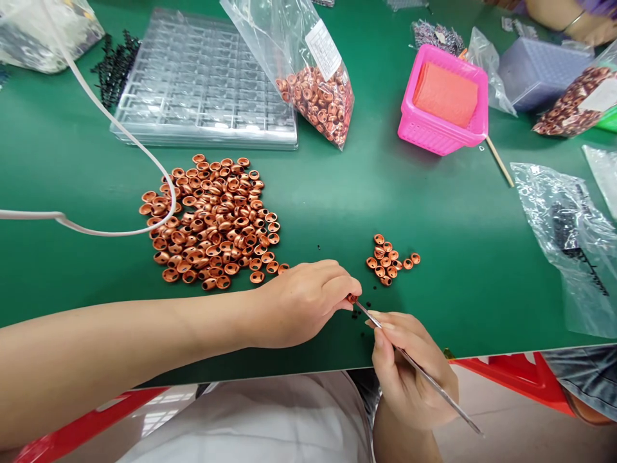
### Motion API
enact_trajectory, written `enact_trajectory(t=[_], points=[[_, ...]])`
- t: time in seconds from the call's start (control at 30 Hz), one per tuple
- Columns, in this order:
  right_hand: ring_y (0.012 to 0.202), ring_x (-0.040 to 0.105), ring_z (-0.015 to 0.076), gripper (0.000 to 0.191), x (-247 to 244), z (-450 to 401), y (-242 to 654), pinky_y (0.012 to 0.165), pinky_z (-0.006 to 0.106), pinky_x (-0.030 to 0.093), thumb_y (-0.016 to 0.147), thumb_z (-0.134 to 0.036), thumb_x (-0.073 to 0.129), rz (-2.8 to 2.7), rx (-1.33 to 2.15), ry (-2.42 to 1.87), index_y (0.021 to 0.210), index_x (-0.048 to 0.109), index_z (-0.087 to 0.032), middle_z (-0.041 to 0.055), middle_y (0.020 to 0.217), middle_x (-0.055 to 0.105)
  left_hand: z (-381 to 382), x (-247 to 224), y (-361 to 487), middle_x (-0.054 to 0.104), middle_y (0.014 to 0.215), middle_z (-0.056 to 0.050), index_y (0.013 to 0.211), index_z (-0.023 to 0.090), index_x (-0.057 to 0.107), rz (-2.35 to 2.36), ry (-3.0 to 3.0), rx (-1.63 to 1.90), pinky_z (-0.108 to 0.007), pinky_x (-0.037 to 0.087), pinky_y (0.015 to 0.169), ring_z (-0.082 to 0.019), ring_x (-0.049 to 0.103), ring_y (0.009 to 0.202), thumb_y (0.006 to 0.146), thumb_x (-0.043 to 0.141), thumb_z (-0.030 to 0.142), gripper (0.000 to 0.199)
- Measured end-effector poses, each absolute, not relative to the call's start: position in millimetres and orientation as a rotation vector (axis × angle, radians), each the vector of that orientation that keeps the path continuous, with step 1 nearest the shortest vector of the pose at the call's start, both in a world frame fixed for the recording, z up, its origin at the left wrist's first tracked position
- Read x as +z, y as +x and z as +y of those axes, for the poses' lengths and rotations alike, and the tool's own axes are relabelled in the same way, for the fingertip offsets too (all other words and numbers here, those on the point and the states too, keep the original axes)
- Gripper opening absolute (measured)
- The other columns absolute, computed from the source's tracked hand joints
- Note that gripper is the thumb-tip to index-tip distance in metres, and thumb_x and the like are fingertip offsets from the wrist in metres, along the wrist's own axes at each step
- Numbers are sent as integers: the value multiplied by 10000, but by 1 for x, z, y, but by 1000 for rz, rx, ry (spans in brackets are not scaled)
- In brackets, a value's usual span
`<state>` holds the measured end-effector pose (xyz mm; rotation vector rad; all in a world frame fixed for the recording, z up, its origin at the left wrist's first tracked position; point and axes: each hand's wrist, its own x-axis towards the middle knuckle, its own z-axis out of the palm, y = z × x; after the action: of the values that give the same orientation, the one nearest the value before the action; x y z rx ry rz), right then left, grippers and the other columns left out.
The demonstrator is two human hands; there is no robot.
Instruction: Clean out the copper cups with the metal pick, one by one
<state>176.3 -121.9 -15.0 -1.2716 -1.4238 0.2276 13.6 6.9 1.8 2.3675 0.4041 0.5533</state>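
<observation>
My left hand point(301, 299) pinches a small copper-coloured ring-shaped part point(353, 298) between thumb and fingers, just above the table. In my right hand point(414, 366) is a thin metal pick point(434, 384), held like a pen, its tip at the copper part. Tiny black bits point(355, 314) lie on the table below the tip. Left of my hands spreads a large pile of copper parts point(216, 218), hollow with dark holes. A smaller group of the same parts point(385, 257) lies to the right, beyond my right hand.
Stacked clear trays point(207, 83) and a bag of copper parts point(313, 96) stand at the back. A pink basket point(409, 125) holds an orange block. A white cable point(116, 122) loops over the pile. Plastic bags point(569, 244) lie right. Another person's arm point(569, 16) shows top right.
</observation>
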Motion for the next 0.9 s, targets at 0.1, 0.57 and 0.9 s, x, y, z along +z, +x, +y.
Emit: enact_trajectory(t=[0.1,0.57,0.9], points=[[855,704,201,408,-15,-122,175,659,358,612,723,105,601,-1418,213,-1257,1052,653,-131,78,957,722,5,4,14,634,843,-78,964,104,566,387,2383,569,-266,480,681,-164,553,766,977,419,137,151],[875,703,188,485,-13,-124,183,665,330,624,727,61,633,-1655,186,-1264,1151,605,-173,85,1017,711,3,5,16,644,841,-59,942,126,565,457,2290,517,-261,472,709,-154,566,769,957,426,113,140],[808,702,208,366,-23,-123,179,622,384,586,750,82,587,-1171,277,-1179,1033,627,-148,52,893,688,27,40,-17,603,928,-65,957,173,636,624,2504,154,-285,455,703,-189,565,839,933,479,184,159]])
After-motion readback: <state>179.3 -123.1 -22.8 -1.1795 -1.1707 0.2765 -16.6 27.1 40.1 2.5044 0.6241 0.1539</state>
